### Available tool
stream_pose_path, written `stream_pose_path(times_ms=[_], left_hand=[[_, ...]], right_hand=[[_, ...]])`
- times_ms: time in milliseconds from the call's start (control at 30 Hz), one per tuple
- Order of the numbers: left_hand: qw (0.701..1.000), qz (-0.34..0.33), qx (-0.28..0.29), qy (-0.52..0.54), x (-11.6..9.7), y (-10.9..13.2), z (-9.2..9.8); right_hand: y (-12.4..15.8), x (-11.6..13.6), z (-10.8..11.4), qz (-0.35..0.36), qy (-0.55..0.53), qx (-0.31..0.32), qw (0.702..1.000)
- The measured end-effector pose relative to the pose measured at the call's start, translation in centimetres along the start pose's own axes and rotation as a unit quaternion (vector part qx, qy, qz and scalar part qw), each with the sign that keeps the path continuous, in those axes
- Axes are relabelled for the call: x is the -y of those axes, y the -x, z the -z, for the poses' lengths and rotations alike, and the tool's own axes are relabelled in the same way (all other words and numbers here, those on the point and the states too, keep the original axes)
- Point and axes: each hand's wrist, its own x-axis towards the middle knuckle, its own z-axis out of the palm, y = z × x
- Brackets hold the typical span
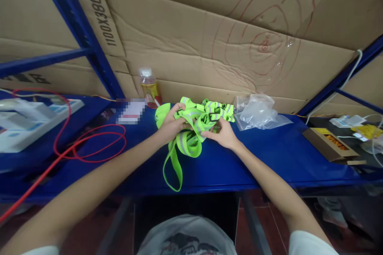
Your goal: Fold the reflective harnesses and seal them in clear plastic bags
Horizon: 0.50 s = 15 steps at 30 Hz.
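A tangle of neon-green reflective straps (191, 143) with grey stripes lies and hangs at the middle of the blue shelf. My left hand (172, 124) is closed around the left part of the bundle, its fingertips partly behind the webbing. On the other side, my right hand (223, 133) pinches a strap near a black buckle (214, 117). One narrow green loop droops below my left hand toward the shelf's front edge. More folded straps are heaped behind my right hand, next to a clear plastic bag (259, 111).
A bottle with a white cap (149, 87) stands behind at the left, near a blurred-out card (131, 111). A red cable (98, 143) coils left, by a power strip (38, 125). An opened cardboard box (332, 145) sits right. Cardboard (179, 40) walls the back between blue posts.
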Motion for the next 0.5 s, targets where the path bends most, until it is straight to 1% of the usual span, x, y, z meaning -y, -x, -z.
stream_pose_path(times_ms=[67,133,200,267,333,367,400,433,500], left_hand=[[0.999,0.003,0.035,0.012,-0.7,0.2,-0.2],[0.997,-0.009,0.070,0.011,-1.4,0.2,-0.3],[0.995,-0.042,0.093,-0.001,-2.4,-0.2,-0.5],[0.989,-0.093,0.106,-0.038,-4.1,-0.9,-0.8],[0.976,-0.143,0.118,-0.112,-6.7,-1.5,-1.2],[0.967,-0.157,0.123,-0.161,-8.4,-1.8,-1.5],[0.954,-0.163,0.140,-0.208,-10.2,-1.9,-1.8],[0.937,-0.157,0.181,-0.254,-12.1,-1.9,-2.0],[0.893,-0.129,0.271,-0.337,-15.5,-1.8,-2.6]], right_hand=[[0.3,0.3,-0.5,0.016,0.024,-0.023,0.999],[0.4,1.0,-0.7,0.031,0.014,-0.036,0.999],[-0.1,2.0,-0.5,0.060,-0.009,-0.046,0.997],[-1.1,3.4,0.2,0.092,-0.036,-0.055,0.994],[-2.6,5.2,1.3,0.120,-0.064,-0.062,0.989],[-3.5,6.3,2.0,0.137,-0.073,-0.073,0.985],[-4.4,7.4,2.8,0.157,-0.071,-0.085,0.981],[-5.2,8.5,3.7,0.181,-0.060,-0.094,0.977],[-6.4,10.7,5.3,0.211,-0.027,-0.075,0.974]])
